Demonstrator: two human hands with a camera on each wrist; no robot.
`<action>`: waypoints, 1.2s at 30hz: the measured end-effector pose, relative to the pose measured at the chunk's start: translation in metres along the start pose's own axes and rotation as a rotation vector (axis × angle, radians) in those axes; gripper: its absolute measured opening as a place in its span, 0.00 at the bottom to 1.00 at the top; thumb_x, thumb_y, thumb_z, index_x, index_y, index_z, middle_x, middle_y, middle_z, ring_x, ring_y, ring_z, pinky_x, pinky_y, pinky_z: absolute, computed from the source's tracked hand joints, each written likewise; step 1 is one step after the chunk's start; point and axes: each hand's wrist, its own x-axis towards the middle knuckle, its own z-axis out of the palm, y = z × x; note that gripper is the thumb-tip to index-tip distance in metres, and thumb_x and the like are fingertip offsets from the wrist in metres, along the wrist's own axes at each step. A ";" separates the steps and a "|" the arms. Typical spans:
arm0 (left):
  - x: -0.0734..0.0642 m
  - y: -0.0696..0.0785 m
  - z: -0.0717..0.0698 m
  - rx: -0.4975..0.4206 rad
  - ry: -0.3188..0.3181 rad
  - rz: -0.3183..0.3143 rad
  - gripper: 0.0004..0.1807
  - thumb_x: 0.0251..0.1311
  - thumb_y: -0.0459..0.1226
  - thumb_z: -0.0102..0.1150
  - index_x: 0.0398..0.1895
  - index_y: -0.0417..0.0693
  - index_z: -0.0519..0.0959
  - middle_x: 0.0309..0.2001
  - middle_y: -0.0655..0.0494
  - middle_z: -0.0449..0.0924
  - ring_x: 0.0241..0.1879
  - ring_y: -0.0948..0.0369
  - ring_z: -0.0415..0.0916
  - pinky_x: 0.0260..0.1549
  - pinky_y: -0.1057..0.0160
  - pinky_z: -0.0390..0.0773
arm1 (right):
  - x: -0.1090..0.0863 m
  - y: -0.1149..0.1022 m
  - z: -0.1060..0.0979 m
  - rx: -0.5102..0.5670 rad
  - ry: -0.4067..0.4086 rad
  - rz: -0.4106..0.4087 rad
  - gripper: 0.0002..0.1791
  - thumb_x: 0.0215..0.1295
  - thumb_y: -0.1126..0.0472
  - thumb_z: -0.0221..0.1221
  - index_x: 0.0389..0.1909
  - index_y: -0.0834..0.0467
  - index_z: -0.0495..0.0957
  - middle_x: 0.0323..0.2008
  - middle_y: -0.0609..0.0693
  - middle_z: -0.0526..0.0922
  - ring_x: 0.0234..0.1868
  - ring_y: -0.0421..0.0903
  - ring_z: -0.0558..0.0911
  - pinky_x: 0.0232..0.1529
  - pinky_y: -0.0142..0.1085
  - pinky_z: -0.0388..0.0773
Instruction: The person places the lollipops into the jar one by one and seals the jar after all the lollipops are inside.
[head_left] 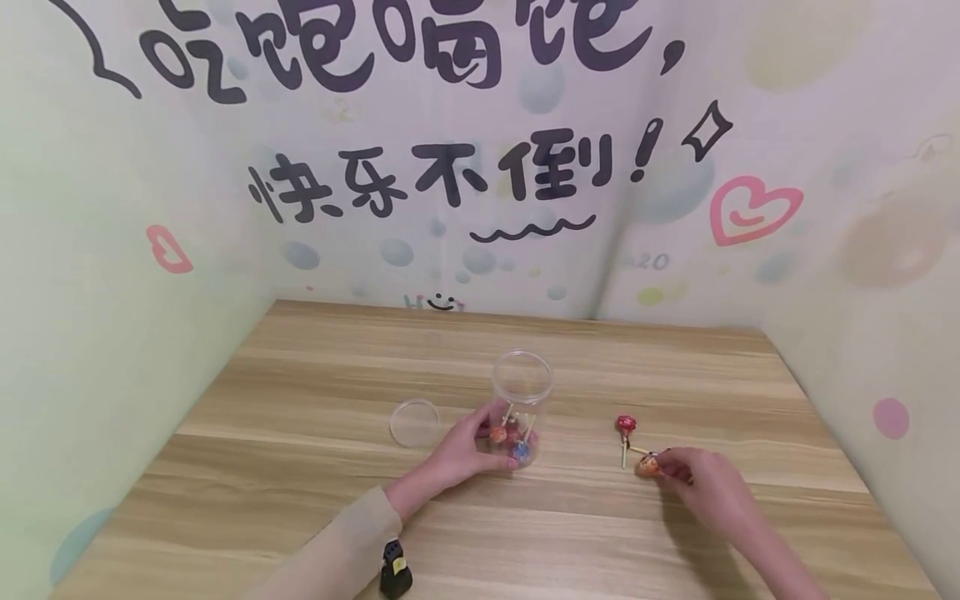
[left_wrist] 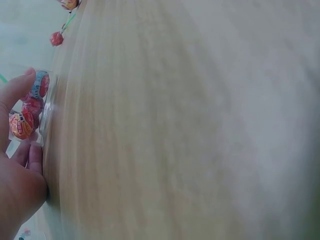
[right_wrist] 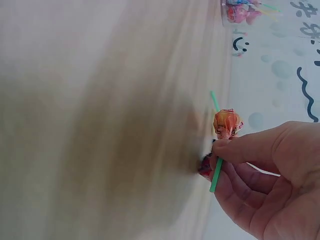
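A clear plastic jar (head_left: 522, 400) stands upright and uncapped on the table, with several wrapped lollipops (head_left: 522, 452) at its bottom. My left hand (head_left: 459, 454) grips the jar low on its left side, thumb in front. In the left wrist view, the thumb (left_wrist: 20, 89) lies beside the blue and red wrappers. Right of the jar, my right hand (head_left: 707, 485) pinches an orange-wrapped lollipop (right_wrist: 227, 123) between thumb and fingers, low over the table. Just left of that hand lies a red lollipop (head_left: 626, 426), its pale green stick pointing towards me.
A round clear lid (head_left: 415, 423) lies flat left of the jar. The wooden table (head_left: 315, 375) meets printed walls at its back and sides. A small black device (head_left: 395, 571) shows by my left sleeve (head_left: 345, 542).
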 end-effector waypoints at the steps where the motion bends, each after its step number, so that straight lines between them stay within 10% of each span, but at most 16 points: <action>1: 0.000 0.000 0.000 -0.004 -0.002 -0.004 0.49 0.47 0.41 0.78 0.74 0.54 0.62 0.64 0.48 0.74 0.62 0.50 0.73 0.67 0.44 0.68 | 0.001 0.000 -0.002 -0.004 0.001 -0.004 0.13 0.47 0.74 0.69 0.35 0.60 0.86 0.29 0.49 0.88 0.28 0.39 0.81 0.29 0.27 0.79; 15: -0.001 -0.001 0.000 -0.012 -0.017 0.015 0.50 0.47 0.41 0.77 0.74 0.49 0.61 0.64 0.46 0.74 0.62 0.50 0.74 0.65 0.47 0.70 | 0.035 -0.010 -0.042 -0.015 0.001 -0.144 0.09 0.54 0.77 0.64 0.35 0.65 0.85 0.33 0.56 0.88 0.33 0.48 0.85 0.31 0.34 0.83; 36: 0.001 -0.003 -0.002 -0.001 -0.016 0.014 0.51 0.47 0.40 0.77 0.74 0.45 0.60 0.64 0.45 0.74 0.62 0.50 0.74 0.65 0.49 0.72 | 0.109 -0.080 -0.106 -0.073 -0.010 -0.357 0.08 0.56 0.74 0.66 0.35 0.61 0.86 0.32 0.51 0.87 0.32 0.42 0.83 0.34 0.38 0.83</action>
